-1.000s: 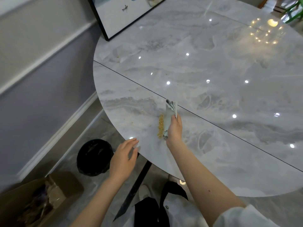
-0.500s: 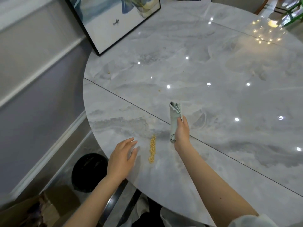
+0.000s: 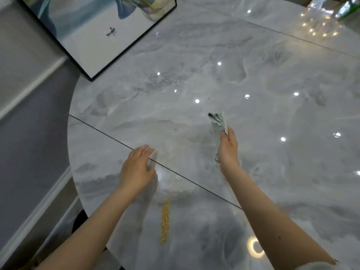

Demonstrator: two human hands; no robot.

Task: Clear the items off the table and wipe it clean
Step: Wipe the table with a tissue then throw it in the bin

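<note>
Right hand (image 3: 228, 148): fingers curled round a folded cloth (image 3: 219, 121), held over the worktop (image 3: 272, 172).
Left hand (image 3: 136, 168): fingers straight and loose, holding nothing, above the seam.
Crumbs (image 3: 164, 221): a narrow line near the near edge, between the arms.
Risk: a careless sweep could scatter crumbs off the edge onto the floor; stray specks farther out may be missed.

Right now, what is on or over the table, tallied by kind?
Framed picture, at the table's far left edge: 1
Folded cloth, held in the right hand: 1
Line of yellow crumbs, near edge: 1
Stray crumb, far left: 1
Hands, counting the open left hand: 2
Total: 6
</note>
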